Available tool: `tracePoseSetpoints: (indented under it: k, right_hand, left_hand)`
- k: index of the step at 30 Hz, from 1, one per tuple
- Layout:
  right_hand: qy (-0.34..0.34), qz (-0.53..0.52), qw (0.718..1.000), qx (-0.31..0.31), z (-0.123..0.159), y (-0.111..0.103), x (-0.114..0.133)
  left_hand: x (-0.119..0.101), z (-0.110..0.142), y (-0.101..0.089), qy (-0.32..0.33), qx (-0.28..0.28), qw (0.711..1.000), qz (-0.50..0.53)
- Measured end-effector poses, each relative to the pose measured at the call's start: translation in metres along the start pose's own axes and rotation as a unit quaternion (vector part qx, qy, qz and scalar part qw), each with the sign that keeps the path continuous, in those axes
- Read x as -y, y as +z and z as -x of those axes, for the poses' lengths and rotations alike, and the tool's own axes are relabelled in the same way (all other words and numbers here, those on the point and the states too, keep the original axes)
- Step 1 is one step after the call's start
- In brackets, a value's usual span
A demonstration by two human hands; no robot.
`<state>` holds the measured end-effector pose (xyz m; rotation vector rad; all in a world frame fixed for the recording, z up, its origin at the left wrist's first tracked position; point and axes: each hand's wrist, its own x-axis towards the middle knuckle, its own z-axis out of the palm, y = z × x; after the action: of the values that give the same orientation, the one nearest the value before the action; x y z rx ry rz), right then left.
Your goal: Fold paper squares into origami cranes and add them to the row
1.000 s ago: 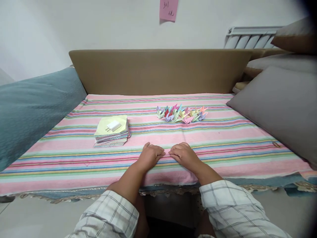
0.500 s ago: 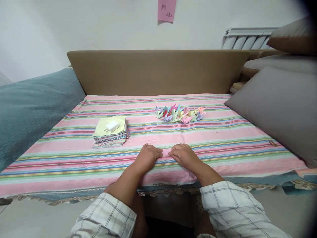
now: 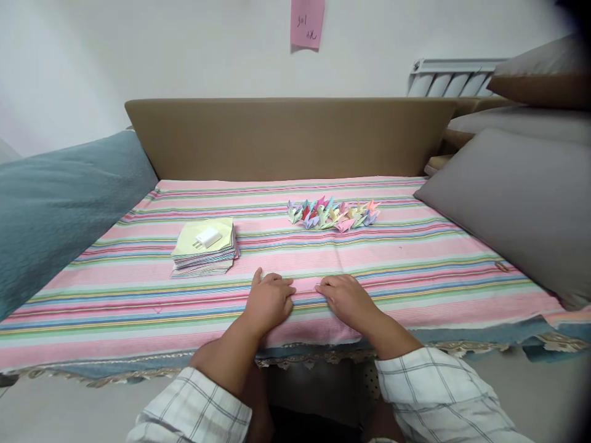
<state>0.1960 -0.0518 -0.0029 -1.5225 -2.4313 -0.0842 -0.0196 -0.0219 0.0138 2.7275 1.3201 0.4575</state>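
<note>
Between my two hands, a folded piece of pink paper point(image 3: 303, 285) lies on the striped cloth; it is small and blends with the cloth's pink. My left hand point(image 3: 268, 301) has its fingers closed at the paper's left end, with one outer finger sticking up. At the right end, my right hand point(image 3: 347, 298) pinches the paper with thumb and fingers. Ahead to the left stands a stack of coloured paper sheets point(image 3: 203, 264), a white plug adapter point(image 3: 209, 237) resting on top. Several folded paper cranes point(image 3: 333, 215) sit in a cluster beyond my hands.
The striped cloth point(image 3: 138, 255) covers the sofa seat up to the brown backrest point(image 3: 286, 138). A blue-green armrest point(image 3: 69, 197) bounds the left side, grey cushions point(image 3: 512, 203) the right. A small brown object point(image 3: 502, 266) lies near the cushions. A pink note point(image 3: 307, 23) hangs on the wall.
My left hand has shifted slightly left, and one outer finger now sticks up. More of the pink paper shows between the hands. The view has tilted up a little.
</note>
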Motion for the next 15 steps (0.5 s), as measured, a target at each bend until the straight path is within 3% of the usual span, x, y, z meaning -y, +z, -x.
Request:
tracePoseSetpoints:
  k: [3, 6, 9, 15]
  right_hand:
    - [0.003, 0.013, 1.000, 0.000, 0.001, 0.001, 0.003]
    - [0.013, 0.023, 1.000, -0.006, 0.002, 0.003, 0.005]
    - [0.016, 0.020, 1.000, -0.004, 0.003, 0.000, 0.004]
    - [0.071, 0.016, 0.997, 0.027, 0.003, -0.009, -0.005]
  left_hand:
    - [-0.010, -0.005, 0.008, 0.004, -0.054, 0.998, -0.029]
    - [-0.016, -0.011, 0.020, 0.050, -0.076, 0.995, -0.032]
    - [-0.016, -0.017, 0.028, 0.069, -0.055, 0.996, -0.021]
    - [-0.016, -0.023, 0.024, 0.024, -0.011, 0.999, -0.031]
